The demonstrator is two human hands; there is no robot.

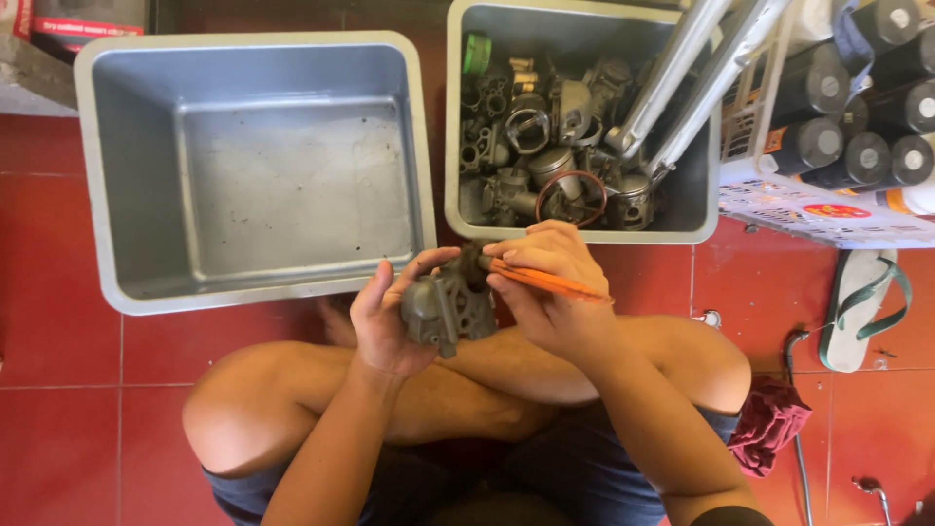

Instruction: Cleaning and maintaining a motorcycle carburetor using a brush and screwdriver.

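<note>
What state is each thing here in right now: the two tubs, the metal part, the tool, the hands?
Left tub: empty, upright on the floor.
Right tub: holds a heap of metal parts.
Metal part: held off the floor in the left hand.
Orange-handled tool: in the right hand, tip at the part.
Sandal: lying on the floor.

Red-labelled box (88,21) top left; printed white carton (828,209) right

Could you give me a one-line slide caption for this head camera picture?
Seated cross-legged on a red tiled floor, left hand holds a grey carburetor while right hand applies an orange screwdriver.
</note>
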